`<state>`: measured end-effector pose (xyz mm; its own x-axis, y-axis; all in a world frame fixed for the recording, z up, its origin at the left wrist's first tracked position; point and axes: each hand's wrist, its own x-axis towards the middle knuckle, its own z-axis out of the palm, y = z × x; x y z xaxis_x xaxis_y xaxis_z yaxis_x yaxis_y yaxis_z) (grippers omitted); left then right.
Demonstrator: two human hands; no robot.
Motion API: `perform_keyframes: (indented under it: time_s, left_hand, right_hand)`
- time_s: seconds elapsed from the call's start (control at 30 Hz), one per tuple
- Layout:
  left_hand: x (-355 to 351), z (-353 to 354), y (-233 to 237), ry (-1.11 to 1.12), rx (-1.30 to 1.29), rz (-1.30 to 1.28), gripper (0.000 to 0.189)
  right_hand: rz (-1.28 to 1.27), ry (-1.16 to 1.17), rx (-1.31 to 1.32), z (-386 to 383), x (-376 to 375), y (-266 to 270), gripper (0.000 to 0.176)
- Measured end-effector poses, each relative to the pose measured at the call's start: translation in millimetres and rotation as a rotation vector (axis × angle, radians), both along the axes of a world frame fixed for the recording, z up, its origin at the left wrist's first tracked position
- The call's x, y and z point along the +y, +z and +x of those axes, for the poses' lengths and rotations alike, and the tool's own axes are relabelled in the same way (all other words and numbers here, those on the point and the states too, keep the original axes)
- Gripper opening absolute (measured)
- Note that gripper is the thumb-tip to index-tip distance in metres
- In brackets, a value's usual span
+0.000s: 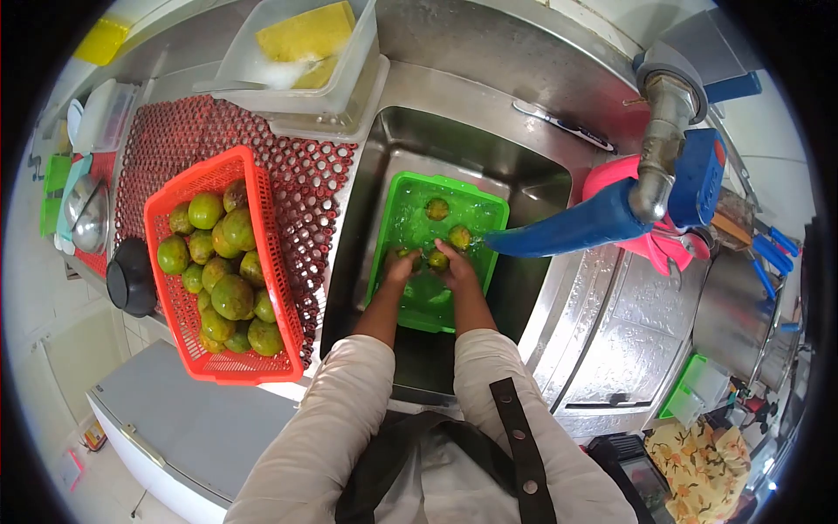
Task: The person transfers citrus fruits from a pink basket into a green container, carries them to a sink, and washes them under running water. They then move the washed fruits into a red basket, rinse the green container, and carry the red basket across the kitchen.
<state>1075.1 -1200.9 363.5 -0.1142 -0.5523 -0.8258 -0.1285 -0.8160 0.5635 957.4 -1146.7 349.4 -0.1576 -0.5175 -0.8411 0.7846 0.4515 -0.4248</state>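
Note:
A bright green plastic basin (419,188) holding water sits inside the metal sink. My left hand (401,265) is in it, fingers curled around a green orange that shows only in part. Close beside it, my right hand (456,267) is closed against another green-yellow orange (437,260), its thumb on the near side. Two more oranges lie in the water: one (459,237) just beyond my right hand, and one (436,209) farther back. Ripples and glare blur the fingertips.
A blue hose (567,225) on the tap (656,166) reaches over the sink's right side. At left, an orange-red basket (278,288) full of green oranges stands on a red mat (196,122). A clear tub (353,79) with yellow sponges is behind; a pink container (602,179) is right.

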Motion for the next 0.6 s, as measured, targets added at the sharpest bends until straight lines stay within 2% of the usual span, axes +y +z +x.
perform_keyframes:
  time_s: [0.07, 0.1, 0.17, 0.23, 0.3, 0.33, 0.37, 0.43, 0.47, 0.57, 0.6]
  left_hand:
    - [2.3, 1.7, 4.8, 0.029, -0.024, 0.004, 0.034]
    - [2.3, 3.7, 6.4, 0.012, 0.015, -0.040, 0.034]
    - [3.0, 2.4, 13.8, -0.014, 0.053, -0.076, 0.035]
    - [2.0, -1.8, 19.1, 0.026, -0.027, -0.010, 0.034]
    - [-2.4, 6.5, -10.3, -0.030, -0.039, -0.024, 0.038]
    - [-3.4, 9.4, -21.2, -0.083, -0.045, -0.041, 0.045]
    - [-5.9, 6.4, -7.5, -0.087, -0.046, -0.040, 0.045]
    - [-10.9, -0.2, 10.4, -0.049, -0.173, 0.124, 0.056]
    - [-11.1, 0.2, 2.7, -0.054, -0.173, 0.121, 0.056]
    - [-8.5, -0.8, -1.5, -0.123, -0.192, 0.048, 0.052]
    - [-2.7, -1.4, -0.6, -0.210, -0.166, -0.175, 0.048]
  right_hand:
    - [0.116, -0.200, -0.042, -0.9, 1.2, 9.6, 0.034]
    - [0.119, -0.206, -0.043, 0.4, 0.4, 13.0, 0.034]
    - [0.032, -0.353, -0.107, 0.8, 3.0, 6.6, 0.032]
    - [0.007, -0.367, -0.120, 2.8, 6.1, 5.7, 0.030]
    - [-0.029, -0.377, -0.134, 7.4, 0.6, 17.3, 0.028]
    - [-0.032, -0.364, -0.034, 10.2, -4.0, 26.7, 0.026]
    - [-0.035, -0.350, 0.067, 10.9, -5.6, 31.8, 0.024]
    - [-0.025, -0.287, 0.034, 7.6, -7.6, 36.7, 0.024]
    - [-0.016, -0.219, 0.002, 5.6, -8.6, 35.7, 0.024]
    - [0.057, -0.102, -0.080, 0.2, -10.5, 20.0, 0.031]
    - [0.055, -0.110, -0.081, -3.7, -9.9, 13.2, 0.031]
